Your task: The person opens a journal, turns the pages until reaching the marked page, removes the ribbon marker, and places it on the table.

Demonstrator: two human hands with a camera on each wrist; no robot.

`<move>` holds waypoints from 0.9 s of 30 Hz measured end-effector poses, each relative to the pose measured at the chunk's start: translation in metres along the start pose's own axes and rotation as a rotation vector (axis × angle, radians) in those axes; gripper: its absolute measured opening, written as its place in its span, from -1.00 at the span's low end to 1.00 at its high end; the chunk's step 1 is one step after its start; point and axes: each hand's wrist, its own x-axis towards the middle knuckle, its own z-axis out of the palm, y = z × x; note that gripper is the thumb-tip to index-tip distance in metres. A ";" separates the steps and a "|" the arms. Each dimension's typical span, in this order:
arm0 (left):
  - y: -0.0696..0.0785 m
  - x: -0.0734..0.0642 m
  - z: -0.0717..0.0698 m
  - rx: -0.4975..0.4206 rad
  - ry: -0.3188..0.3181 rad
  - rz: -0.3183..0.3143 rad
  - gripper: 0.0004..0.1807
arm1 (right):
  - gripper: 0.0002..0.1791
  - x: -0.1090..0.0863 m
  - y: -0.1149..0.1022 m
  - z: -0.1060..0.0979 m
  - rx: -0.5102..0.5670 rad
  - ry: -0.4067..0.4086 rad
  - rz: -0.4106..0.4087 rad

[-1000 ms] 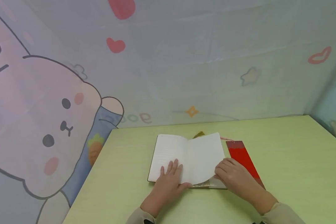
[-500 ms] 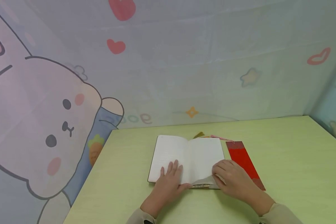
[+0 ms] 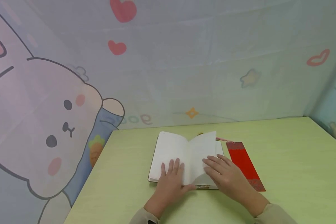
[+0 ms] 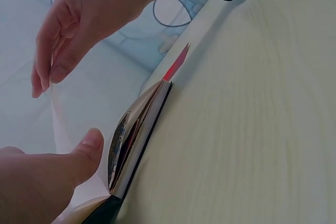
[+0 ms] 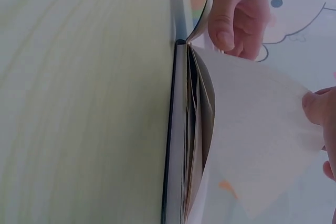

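Note:
An open notebook (image 3: 169, 147) with blank white pages and a dark cover lies on the table. My left hand (image 3: 171, 183) rests on its left page with fingers spread, the thumb reaching toward the lower middle. My right hand (image 3: 226, 179) pinches the edge of a lifted right-hand page (image 5: 257, 124) between thumb and fingers, the page standing partly raised. Patterned pieces (image 4: 118, 142) show between the leaves beneath it. A red bookmark (image 3: 244, 163) lies right of the notebook, partly behind my right hand, with a pink cord (image 3: 224, 139) running to the notebook.
The pale green table (image 3: 299, 161) extends on both sides of the notebook. Behind it hangs a printed cloth (image 3: 168, 74) with a rabbit, hearts and stars. A small gold tassel end (image 3: 200, 133) peeks out past the notebook's top edge.
An earlier page held by the right hand went down flat; now another right-hand page is raised and leans left. The right hand has moved slightly left. The left hand stays nearly in place.

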 end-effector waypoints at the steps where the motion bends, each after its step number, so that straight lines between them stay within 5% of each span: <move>1: 0.001 0.001 0.000 0.011 0.008 0.003 0.03 | -0.56 0.001 -0.001 0.000 -0.005 0.003 -0.008; 11: 0.006 0.004 -0.001 -0.006 0.057 0.021 -0.09 | -0.59 0.005 -0.004 0.003 -0.027 0.045 -0.028; 20: 0.001 0.002 -0.002 -0.078 0.278 0.086 0.04 | -0.62 0.005 -0.003 0.001 -0.064 0.084 0.018; 27: 0.000 0.000 -0.006 -0.105 0.435 0.091 0.16 | -0.55 -0.002 -0.002 -0.001 -0.072 0.038 0.094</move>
